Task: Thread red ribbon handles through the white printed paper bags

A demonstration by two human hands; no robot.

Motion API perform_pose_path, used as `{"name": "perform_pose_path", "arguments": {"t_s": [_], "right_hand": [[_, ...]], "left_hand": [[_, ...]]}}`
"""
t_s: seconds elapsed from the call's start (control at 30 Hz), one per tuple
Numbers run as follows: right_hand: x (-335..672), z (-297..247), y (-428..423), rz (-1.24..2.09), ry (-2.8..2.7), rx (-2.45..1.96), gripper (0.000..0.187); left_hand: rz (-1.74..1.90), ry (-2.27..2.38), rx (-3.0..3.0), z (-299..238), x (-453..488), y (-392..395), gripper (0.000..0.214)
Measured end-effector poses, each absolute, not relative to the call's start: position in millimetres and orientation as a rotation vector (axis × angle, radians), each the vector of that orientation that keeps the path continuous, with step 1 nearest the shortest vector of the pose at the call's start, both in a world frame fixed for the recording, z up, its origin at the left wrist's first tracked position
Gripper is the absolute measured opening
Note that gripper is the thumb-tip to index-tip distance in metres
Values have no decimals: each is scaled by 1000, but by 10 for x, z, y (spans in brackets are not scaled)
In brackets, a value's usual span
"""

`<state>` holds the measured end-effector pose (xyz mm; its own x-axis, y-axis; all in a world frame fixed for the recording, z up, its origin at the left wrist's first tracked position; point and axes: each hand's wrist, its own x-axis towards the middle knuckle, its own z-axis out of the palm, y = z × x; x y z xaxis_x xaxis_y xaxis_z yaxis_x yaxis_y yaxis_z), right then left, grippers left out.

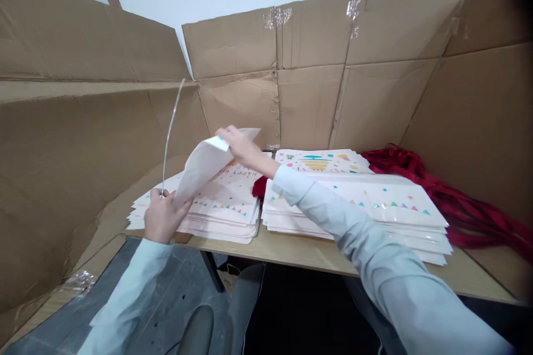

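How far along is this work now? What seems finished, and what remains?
Done: neat stacks of printed paper lie on the table; which are finished, I cannot tell. In hand: the left hand grips a thin strip and a white paper, while the right hand holds its top corner. Remaining: the red ribbons lie loose in a pile.

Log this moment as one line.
left hand: white paper, thin strand | right hand: white paper | beside: printed paper stacks, red ribbon

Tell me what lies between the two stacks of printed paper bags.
In the head view, a bunched piece of red ribbon lies between the left stack and the right stack, on the wooden table top.
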<state>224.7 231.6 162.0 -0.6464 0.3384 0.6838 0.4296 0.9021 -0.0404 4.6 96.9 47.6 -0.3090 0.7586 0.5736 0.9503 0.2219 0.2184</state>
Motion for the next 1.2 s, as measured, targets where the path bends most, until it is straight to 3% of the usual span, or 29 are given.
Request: {"name": "perform_pose_path", "arguments": {"t_s": [0.1, 0.23, 0.6, 0.73, 1.07, 1.2], "right_hand": [[2843, 1749, 2443, -224, -2148, -528, 28], [3847, 1667, 2414, -416, -1955, -536, 30], [5965, 343, 1507, -728, -1887, -1111, 43], [6230, -110, 1220, -765, -2061, -1242, 44], [6018, -139, 941, -732, -2240, -1491, 49], [6260, -13, 930, -706, -2058, -1498, 39]], "left_hand": [[-804, -2051, -1617, 466, 157, 1008, 34], [-923, -1907, -1845, 406, 398, 1157, 35], [-964, -1837, -2453, 592, 1681, 1477, 48], [-734, -1913, -2942, 778, 1948, 1356, 72], [-1050, -1565, -3118, 921, 3341, 1674, 48], [-1060, -1551, -3002, 853, 3808, 2031, 36]]}}
